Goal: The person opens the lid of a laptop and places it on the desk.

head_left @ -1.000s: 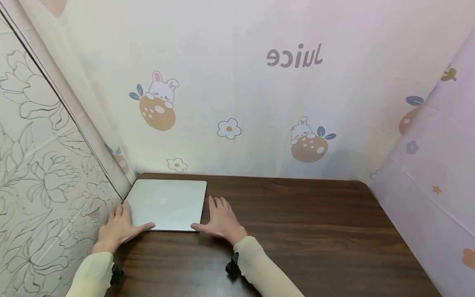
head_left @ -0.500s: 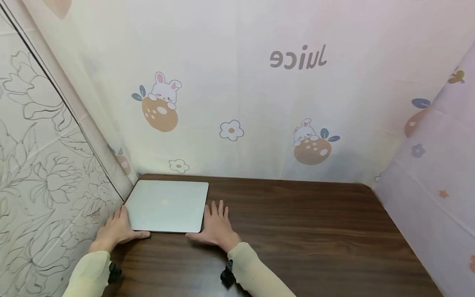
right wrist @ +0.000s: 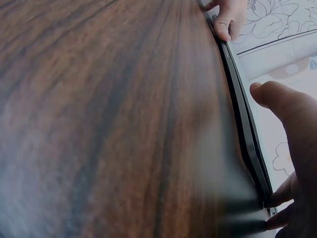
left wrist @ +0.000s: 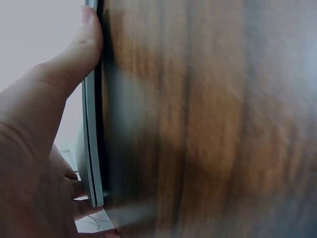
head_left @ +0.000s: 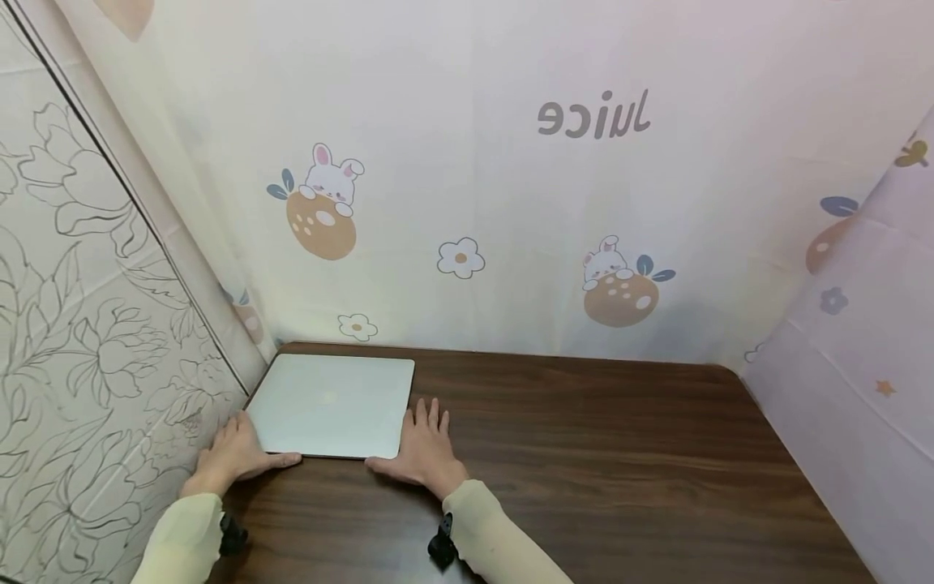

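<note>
A closed silver laptop (head_left: 328, 410) lies flat at the back left of the table, a faint logo on its lid. My left hand (head_left: 232, 456) rests at its front left corner, fingers along the left side and thumb stretched along the front edge. The left wrist view shows that thumb (left wrist: 81, 52) against the laptop's thin edge (left wrist: 91, 144). At the front right corner is my right hand (head_left: 423, 446), fingers extended beside the right edge. Its thumb (right wrist: 272, 94) points along the front edge. Neither hand curls round the laptop.
The dark wood table (head_left: 598, 462) extends far to the right. A printed curtain (head_left: 511, 203) hangs right behind its back edge. On the left, a flower-patterned cloth (head_left: 109, 365) stands close beside my left hand, and another curtain (head_left: 868, 341) borders the right side.
My right hand has moved left to the laptop's right edge. Both thumbs have slid back off the lid to the front edge. The head view has shifted slightly; the laptop stays in its corner.
</note>
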A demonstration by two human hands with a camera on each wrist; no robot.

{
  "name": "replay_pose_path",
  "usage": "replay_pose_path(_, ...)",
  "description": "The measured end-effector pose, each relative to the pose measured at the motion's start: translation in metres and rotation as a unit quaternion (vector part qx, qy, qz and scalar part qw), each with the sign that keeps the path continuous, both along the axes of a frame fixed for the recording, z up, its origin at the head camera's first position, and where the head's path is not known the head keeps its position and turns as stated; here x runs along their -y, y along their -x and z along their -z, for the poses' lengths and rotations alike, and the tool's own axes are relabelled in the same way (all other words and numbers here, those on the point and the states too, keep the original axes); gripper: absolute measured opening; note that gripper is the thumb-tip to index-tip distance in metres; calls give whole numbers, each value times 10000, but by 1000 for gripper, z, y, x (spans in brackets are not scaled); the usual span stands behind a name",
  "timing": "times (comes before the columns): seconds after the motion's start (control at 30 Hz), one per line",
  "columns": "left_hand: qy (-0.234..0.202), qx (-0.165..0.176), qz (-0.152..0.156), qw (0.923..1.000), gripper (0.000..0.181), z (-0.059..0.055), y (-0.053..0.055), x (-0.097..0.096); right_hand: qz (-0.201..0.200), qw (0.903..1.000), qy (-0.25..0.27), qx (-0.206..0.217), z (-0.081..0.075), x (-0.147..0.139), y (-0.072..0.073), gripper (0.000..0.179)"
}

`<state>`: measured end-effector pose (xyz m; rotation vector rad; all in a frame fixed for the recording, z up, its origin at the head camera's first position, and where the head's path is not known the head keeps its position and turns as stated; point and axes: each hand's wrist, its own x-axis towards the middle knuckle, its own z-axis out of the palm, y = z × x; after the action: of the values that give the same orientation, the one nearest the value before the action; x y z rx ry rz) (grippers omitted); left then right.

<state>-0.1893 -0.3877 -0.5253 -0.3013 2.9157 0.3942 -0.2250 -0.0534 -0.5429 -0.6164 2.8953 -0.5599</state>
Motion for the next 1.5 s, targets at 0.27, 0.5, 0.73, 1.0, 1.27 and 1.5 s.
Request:
replay_pose_path(0.27, -180, 213, -192, 9994, 156, -2, 3, 0, 47, 9999, -93, -22, 3, -1, 4, 116)
replay_pose_path(0.5, -153, 100, -140, 9997, 150, 5, 3, 3, 21, 10000, 20, 2, -1, -3, 3, 113)
replay_pose_path(0.73, -125, 69, -123, 9998, 151, 6, 2, 1, 37, 9999, 54, 123, 0, -4, 3, 110)
replay_pose_path(1.0, -165, -96, -8, 9998, 149, 8, 2, -1, 55, 9999, 76, 78, -3, -12, 2, 105)
replay_pose_path(1.27, -182, -346, 125, 9992, 147, 8, -2, -11, 4, 10000, 14, 89, -5, -25, 0, 106)
replay_pose_path(1.5, -212, -437, 172, 9987, 148, 10, -5, -22, 32, 9999, -13, 97, -6, -38, 0, 106)
